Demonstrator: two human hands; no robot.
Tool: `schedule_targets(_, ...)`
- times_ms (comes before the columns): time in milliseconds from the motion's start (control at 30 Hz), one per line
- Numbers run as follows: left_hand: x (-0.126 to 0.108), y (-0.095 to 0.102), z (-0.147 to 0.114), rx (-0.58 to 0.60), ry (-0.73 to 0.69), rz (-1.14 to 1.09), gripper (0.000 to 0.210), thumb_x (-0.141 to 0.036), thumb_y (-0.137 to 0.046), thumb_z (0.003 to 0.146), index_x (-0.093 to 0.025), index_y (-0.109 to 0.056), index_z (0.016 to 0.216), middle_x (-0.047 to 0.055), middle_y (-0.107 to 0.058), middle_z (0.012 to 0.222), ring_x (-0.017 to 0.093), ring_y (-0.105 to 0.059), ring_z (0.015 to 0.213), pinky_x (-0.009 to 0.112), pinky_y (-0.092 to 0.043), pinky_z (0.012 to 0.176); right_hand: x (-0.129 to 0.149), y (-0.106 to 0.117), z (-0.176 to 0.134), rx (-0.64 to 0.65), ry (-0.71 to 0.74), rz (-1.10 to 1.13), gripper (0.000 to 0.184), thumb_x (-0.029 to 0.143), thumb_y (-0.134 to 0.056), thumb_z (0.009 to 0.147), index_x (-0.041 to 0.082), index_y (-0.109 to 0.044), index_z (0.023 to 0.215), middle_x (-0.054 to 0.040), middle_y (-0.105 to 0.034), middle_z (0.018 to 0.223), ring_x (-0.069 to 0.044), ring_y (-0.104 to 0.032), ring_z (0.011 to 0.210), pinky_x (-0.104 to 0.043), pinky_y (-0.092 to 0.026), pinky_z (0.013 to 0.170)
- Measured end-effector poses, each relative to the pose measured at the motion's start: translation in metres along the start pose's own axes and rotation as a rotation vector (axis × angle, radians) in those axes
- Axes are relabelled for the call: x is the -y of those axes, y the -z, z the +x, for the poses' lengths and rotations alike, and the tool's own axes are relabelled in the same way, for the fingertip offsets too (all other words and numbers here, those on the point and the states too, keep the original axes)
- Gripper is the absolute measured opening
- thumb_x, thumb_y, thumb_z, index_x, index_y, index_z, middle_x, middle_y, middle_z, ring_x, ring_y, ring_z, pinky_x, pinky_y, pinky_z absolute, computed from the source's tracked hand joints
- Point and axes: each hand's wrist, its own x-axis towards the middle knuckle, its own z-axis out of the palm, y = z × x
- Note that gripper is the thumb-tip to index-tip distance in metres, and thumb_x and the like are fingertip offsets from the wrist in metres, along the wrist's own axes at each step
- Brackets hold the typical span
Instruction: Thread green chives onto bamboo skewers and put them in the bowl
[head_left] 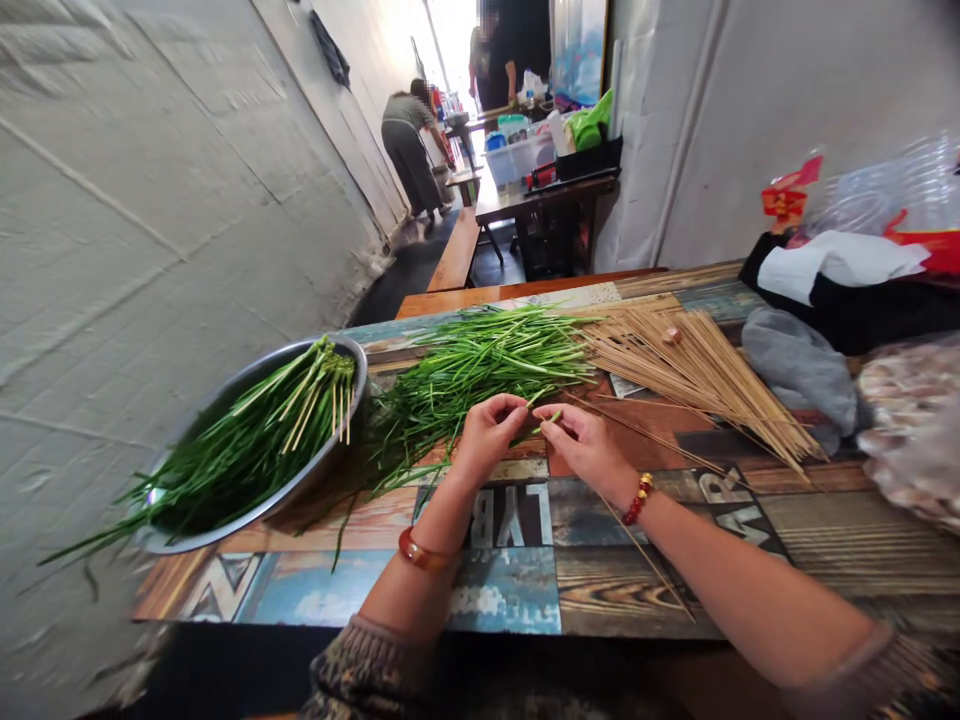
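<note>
My left hand [491, 432] is closed in a pinch on garlic chive stems, in front of a loose pile of garlic chives [495, 350]. Close beside it, my right hand [585, 445] pinches a thin bamboo skewer [651, 562], which slants down under my wrist toward the table's front edge. A short green chive end [555, 418] shows at the right fingertips. Right of the pile lies a fanned heap of bamboo skewers [697, 370]. On the left, a metal basin [362, 385] holds chives, some of them bunched on skewers. The exact contact between chive and skewer is too small to make out.
The patchwork-patterned table [495, 590] carries a grey plastic bag [799, 370] and a bag of pale pieces [911, 430] at right. A wall [150, 250] stands close on the left. Two people are beyond, near a side table [547, 195] with a plastic bin [521, 158].
</note>
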Motion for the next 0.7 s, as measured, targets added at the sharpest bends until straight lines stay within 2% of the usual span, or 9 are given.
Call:
schedule_targets(200, 0.0051, 0.0004, -0.0011, -0.001, -0.079, 0.074, 0.019, -0.031, -0.067, 0.076, -0.013, -0.069, 0.075, 0.002, -0.065, 0.069, 0.011, -0.056, 0.061, 0.022, -0.044, 0.059, 0.0038, 0.0025, -0.0034, 0.031, 0.0, -0.046, 0.032, 0.034, -0.055, 0.084, 0.013, -0.069, 0.105, -0.0053, -0.068, 0.082, -0.013, -0.058, 0.065, -0.025, -0.044, 0.058)
schedule_targets(467, 0.0034, 0.0025, -0.006, 0.008, -0.257, 0.237, 0.013, -0.023, -0.063, 0.082, -0.014, -0.072, 0.079, 0.004, -0.067, 0.073, 0.012, -0.058, 0.066, 0.022, -0.043, 0.061, 0.0075, 0.0047, -0.0062, 0.058, -0.123, 0.019, 0.034, 0.037, -0.056, 0.085, 0.013, -0.067, 0.107, 0.0033, -0.052, 0.061, -0.007, -0.039, 0.045, -0.02, -0.032, 0.042)
schedule_targets(700, 0.0018, 0.0014, -0.0072, -0.008, -0.327, 0.262, 0.011, -0.02, -0.063, 0.081, -0.016, -0.073, 0.077, 0.003, -0.067, 0.071, 0.011, -0.057, 0.063, 0.023, -0.042, 0.06, 0.0075, 0.005, -0.0066, 0.057, -0.134, 0.03, 0.034, 0.038, -0.058, 0.084, 0.013, -0.068, 0.104, 0.0047, -0.05, 0.058, -0.006, -0.038, 0.044, -0.02, -0.031, 0.041)
